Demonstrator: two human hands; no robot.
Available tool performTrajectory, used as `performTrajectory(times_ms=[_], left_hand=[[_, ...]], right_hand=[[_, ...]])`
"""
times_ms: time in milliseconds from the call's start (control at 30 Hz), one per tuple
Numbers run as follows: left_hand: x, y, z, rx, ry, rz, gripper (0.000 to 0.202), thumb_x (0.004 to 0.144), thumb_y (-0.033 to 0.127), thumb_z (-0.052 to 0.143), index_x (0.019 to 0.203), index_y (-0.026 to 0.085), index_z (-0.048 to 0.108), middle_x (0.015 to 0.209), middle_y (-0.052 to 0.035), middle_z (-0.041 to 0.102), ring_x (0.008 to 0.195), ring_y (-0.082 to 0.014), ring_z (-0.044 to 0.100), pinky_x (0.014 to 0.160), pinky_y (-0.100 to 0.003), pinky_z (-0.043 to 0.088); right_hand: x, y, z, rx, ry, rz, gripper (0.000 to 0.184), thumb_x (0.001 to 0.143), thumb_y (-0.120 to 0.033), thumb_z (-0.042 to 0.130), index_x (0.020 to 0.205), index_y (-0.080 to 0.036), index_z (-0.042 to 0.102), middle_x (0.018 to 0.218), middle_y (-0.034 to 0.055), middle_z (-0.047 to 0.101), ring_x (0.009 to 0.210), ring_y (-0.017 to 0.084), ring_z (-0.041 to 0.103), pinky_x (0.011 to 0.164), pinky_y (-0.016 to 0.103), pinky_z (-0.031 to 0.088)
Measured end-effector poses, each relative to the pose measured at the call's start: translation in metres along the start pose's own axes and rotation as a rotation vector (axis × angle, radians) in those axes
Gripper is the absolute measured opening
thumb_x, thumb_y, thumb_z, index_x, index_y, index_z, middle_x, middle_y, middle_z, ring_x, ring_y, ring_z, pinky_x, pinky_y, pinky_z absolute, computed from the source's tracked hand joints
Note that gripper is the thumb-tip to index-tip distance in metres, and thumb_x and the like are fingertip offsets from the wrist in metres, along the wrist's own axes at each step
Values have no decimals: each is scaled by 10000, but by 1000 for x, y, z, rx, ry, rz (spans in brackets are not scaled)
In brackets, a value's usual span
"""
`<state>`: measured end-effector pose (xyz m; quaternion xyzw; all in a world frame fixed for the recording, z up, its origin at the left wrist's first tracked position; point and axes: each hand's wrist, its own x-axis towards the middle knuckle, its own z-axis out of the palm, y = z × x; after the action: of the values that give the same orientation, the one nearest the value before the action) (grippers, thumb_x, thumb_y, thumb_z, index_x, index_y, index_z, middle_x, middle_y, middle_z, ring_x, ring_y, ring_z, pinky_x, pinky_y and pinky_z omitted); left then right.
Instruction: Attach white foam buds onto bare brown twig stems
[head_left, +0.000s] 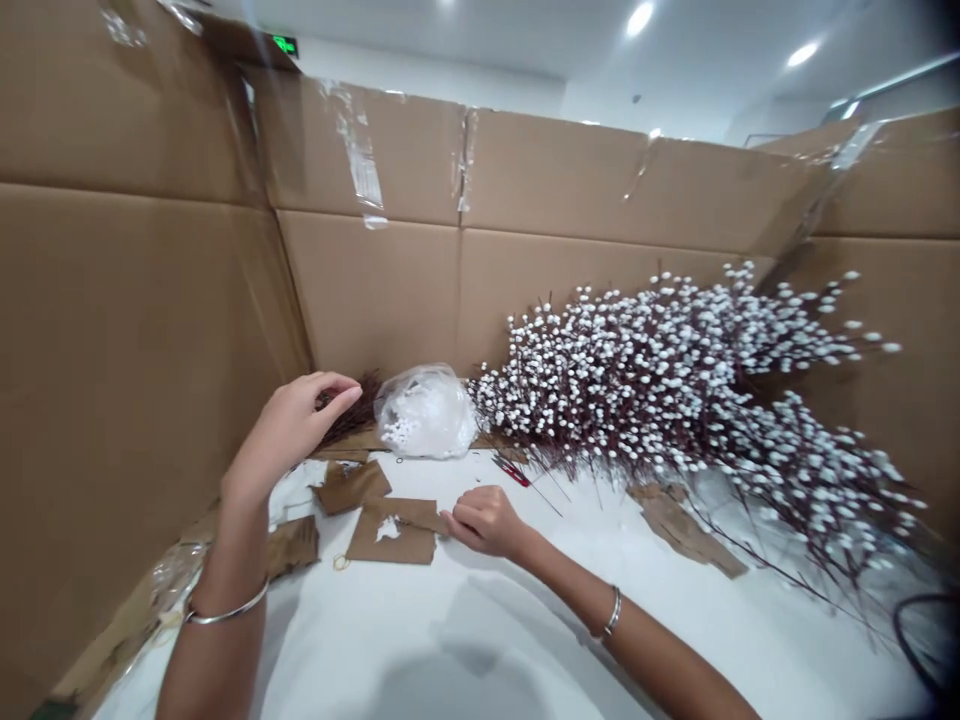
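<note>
My left hand reaches to the back left corner, fingers pinched together at a bundle of dark brown twigs; whether it grips a twig I cannot make out. My right hand rests on the white table with fingers curled, touching the edge of a torn brown paper piece. A clear plastic bag of small white pieces lies between the twigs and a big heap of branches with white buds.
Tall cardboard walls enclose the table on the left, back and right. More brown paper scraps lie under the branches and near my left forearm. A red-handled tool lies by the heap. A dark wire loop is at the right edge.
</note>
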<state>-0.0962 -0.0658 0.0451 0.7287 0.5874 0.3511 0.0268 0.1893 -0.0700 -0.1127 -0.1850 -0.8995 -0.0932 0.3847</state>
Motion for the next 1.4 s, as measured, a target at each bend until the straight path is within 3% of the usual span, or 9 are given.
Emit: performTrajectory(times_ms=[233, 400, 733, 867, 967, 1067, 1167, 1267, 1400], left_hand=[[37, -104, 69, 337, -201, -405, 230, 824, 357, 586, 912, 215, 745, 993, -126, 753, 938, -322, 686, 760, -360, 489], [33, -143, 117, 328, -144, -469, 142, 754, 274, 685, 867, 218, 750, 1024, -116, 739, 1003, -281, 671, 794, -313, 491], [35, -165, 109, -18, 170, -480, 119, 732, 309, 698, 776, 205, 735, 848, -79, 755, 850, -251, 690, 765, -317, 502], [46, -151, 89, -219, 405, -462, 365, 826, 448, 554, 967, 142, 694, 927, -110, 741, 867, -214, 679, 772, -302, 514], [49, -117, 74, -387, 403, -376, 492, 833, 521, 522, 1074, 111, 650, 924, -117, 730, 781, -180, 673, 698, -278, 518], [42, -66, 66, -532, 227, -235, 456, 718, 536, 689, 943, 140, 698, 767, -55, 711, 662, -149, 636, 632, -248, 499], [28, -11, 70, -680, -208, -15, 326, 745, 448, 720, 885, 154, 717, 687, -20, 663, 620, -130, 584, 580, -230, 454], [15, 24, 76, -725, -382, 76, 247, 785, 399, 694, 823, 157, 727, 720, -27, 662, 621, -121, 572, 578, -230, 451], [10, 32, 77, -809, -401, -9, 264, 795, 388, 692, 937, 167, 715, 718, -20, 661, 580, -110, 580, 562, -229, 462]], right_hand=[[-27, -1, 33, 86, -33, 215, 428, 950, -182, 406, 526, -200, 353, 446, -39, 385, 429, 90, 301, 498, 265, 207], [-31, -4, 38, 135, -18, 224, 417, 934, -168, 431, 526, -199, 348, 445, -38, 392, 431, 90, 307, 504, 270, 205], [-36, -6, 41, 204, 18, 250, 404, 923, -152, 459, 532, -197, 367, 452, -39, 394, 434, 89, 307, 507, 271, 208], [-36, -6, 42, 239, 33, 304, 424, 928, -176, 458, 513, -197, 374, 448, -37, 391, 435, 91, 316, 504, 269, 221], [-17, -3, 34, 261, 65, 393, 388, 950, -223, 442, 564, -193, 473, 492, -27, 449, 454, 95, 359, 501, 253, 266], [27, 4, 16, 428, 156, 638, 217, 948, -334, 490, 951, -172, 634, 733, 14, 609, 551, 103, 471, 544, 229, 365], [77, 12, -5, 795, 275, 845, 451, 864, -448, 611, 1215, -170, 560, 700, -21, 562, 599, 120, 494, 584, 236, 407], [106, 20, -17, 962, 359, 866, 425, 852, -501, 607, 1121, -172, 610, 586, -54, 471, 539, 113, 438, 533, 234, 373], [108, 30, -20, 947, 506, 866, 350, 865, -515, 588, 844, -171, 647, 556, -43, 451, 514, 98, 410, 499, 231, 332]])
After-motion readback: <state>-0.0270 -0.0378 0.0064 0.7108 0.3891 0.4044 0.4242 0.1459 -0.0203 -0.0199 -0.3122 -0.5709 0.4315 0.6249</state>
